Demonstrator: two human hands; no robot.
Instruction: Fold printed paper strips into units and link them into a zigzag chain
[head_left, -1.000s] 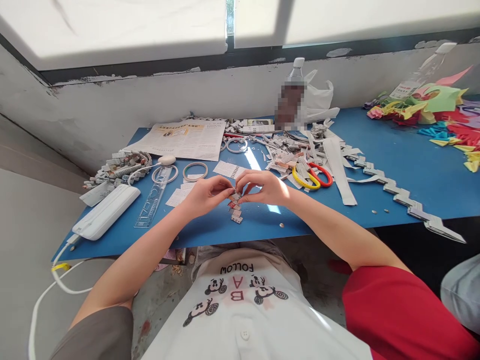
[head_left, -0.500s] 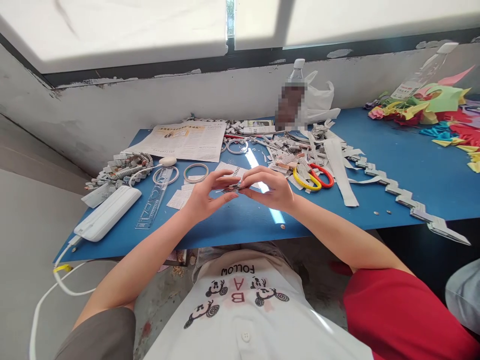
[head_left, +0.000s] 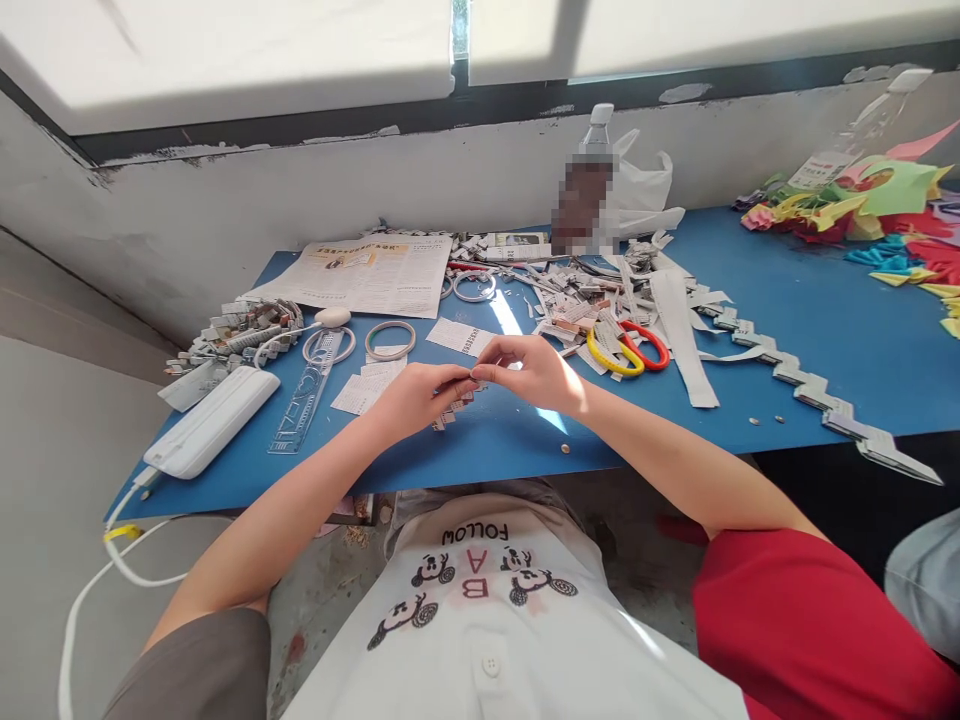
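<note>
From where I stand, the left hand (head_left: 416,402) and right hand (head_left: 531,378) pinch a paper chain (head_left: 450,413), hanging toward seven o'clock from where they meet; an uneven tug might loosen its folds.

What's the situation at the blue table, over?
Left hand holds small folded-paper chain. Right hand meets left, its exact grip hidden. Chain partly covered by left hand. Scissors off right, apart from both hands.
</note>
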